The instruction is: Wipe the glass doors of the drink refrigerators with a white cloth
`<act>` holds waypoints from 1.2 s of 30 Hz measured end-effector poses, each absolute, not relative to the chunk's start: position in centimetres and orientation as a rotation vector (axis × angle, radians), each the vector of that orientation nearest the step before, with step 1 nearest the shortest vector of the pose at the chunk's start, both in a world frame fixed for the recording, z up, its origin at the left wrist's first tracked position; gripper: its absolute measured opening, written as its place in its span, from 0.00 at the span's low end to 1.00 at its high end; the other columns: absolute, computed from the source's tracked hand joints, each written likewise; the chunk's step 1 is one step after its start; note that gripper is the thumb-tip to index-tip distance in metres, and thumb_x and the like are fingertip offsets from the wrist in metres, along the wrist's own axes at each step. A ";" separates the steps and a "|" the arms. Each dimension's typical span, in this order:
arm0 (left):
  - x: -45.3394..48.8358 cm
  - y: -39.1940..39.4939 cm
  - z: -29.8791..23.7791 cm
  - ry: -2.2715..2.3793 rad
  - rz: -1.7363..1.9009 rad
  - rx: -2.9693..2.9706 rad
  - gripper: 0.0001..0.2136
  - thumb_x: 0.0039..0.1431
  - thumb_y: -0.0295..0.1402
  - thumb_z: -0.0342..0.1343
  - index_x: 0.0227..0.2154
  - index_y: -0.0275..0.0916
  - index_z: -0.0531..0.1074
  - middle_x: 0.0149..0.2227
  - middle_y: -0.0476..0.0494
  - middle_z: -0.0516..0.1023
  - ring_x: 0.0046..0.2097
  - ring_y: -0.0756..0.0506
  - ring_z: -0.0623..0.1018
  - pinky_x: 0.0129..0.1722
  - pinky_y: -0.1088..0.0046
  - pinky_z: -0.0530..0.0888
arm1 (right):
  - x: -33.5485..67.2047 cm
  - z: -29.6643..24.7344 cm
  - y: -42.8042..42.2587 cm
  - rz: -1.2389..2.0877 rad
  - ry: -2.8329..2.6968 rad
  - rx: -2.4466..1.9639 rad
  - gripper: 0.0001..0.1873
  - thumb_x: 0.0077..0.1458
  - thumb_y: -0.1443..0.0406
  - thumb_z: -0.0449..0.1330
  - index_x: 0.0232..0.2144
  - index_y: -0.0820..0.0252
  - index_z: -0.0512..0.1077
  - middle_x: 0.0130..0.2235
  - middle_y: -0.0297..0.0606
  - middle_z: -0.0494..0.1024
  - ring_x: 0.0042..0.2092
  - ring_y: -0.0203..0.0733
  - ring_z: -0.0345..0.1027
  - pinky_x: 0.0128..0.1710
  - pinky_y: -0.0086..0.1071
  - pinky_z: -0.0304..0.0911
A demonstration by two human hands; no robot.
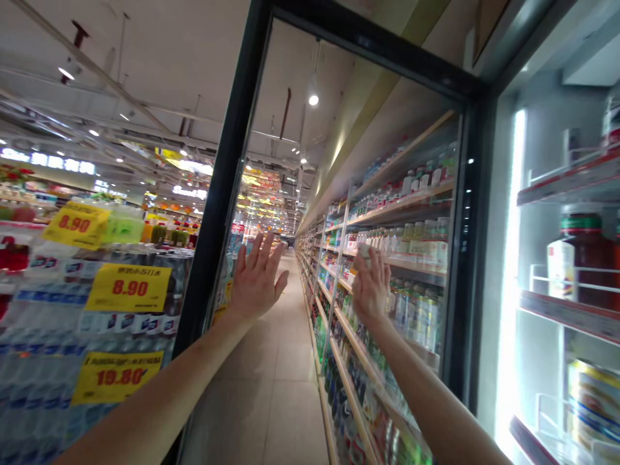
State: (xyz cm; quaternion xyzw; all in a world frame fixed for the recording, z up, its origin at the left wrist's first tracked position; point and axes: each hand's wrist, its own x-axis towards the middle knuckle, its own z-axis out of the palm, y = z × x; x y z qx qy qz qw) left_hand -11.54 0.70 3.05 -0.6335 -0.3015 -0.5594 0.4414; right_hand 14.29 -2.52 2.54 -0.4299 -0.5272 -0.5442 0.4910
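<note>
Clear flat door pane (281,77): smooth, glossy glass
Black rectangular door frame (228,155): smooth, faintly shiny, apparently metal
Yellow rectangular price cards at 9 o'clock (128,287): smooth, paper-like
Clear blue-banded bottles at 8 o'clock (39,352): shiny plastic
Dark brown green-capped bottle at 3 o'clock (593,261): glossy; plastic or glass unclear
Pale tiled floor at 6 o'clock (271,403): smooth, low sheen

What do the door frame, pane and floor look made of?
Door frame: probably painted or coated metal, black with a slight sheen; straight, slim bars.
Pane: likely glass, clear and smooth; the aisle seems to show through it, though clear plastic is possible.
Floor: seemingly ceramic or stone tile, pale and fairly matte, with thin joint lines.
</note>
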 end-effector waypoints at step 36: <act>-11.6 0.3 3.0 -0.740 -1.417 -1.609 0.26 0.58 0.37 0.48 0.59 0.38 0.54 0.62 0.36 0.55 0.65 0.40 0.48 0.62 0.54 0.49 | 8.0 4.6 -2.7 -1.410 -1.668 -0.981 0.26 0.56 0.68 0.47 0.57 0.52 0.59 0.62 0.38 0.56 0.65 0.44 0.40 0.62 0.47 0.38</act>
